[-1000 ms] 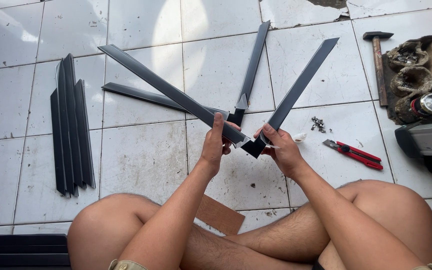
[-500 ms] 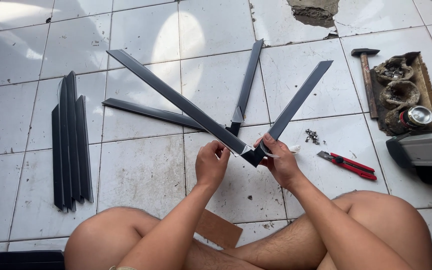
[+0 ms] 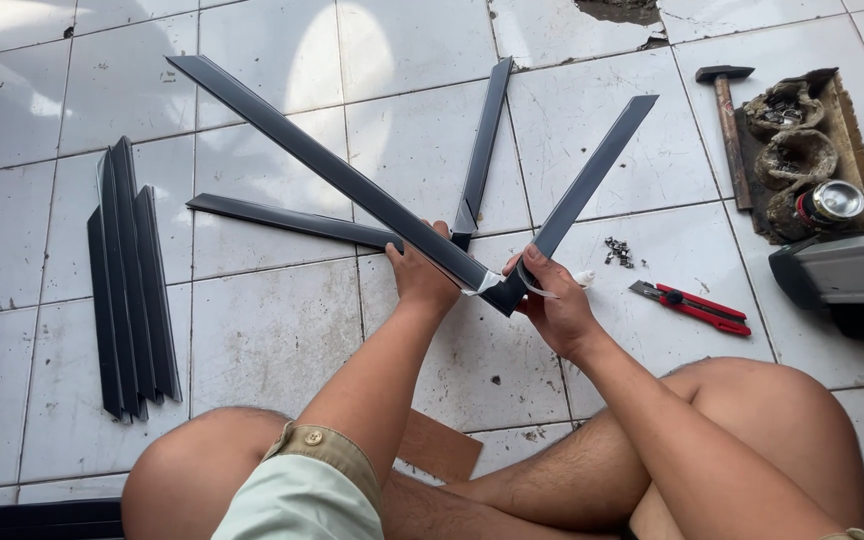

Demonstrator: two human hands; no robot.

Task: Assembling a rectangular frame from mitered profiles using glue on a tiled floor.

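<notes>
Two dark strips meet in a V.
Left hand (image 3: 420,275) grips the long strip (image 3: 332,172); right hand (image 3: 555,310) grips the shorter strip (image 3: 587,185), pale tape (image 3: 487,283) at the joint.

White tiled floor (image 3: 272,340), grimy, dark grout lines; broken patch of tile (image 3: 620,12) at 12 o'clock. Bundle of dark grey mitred frame strips (image 3: 130,285) lies at 9 o'clock. Two single dark grey strips near centre: one flat, running toward 10 o'clock (image 3: 287,220), one pointing toward 12 o'clock (image 3: 482,145). Small heap of dark nails (image 3: 618,252) just right of centre. Red-handled utility knife (image 3: 694,306) at 3 o'clock. Wooden-handled hammer (image 3: 728,130) at 2 o'clock, beside shallow wooden tray of hardware (image 3: 852,130). Brown cardboard piece (image 3: 440,448) at 6 o'clock.
</notes>
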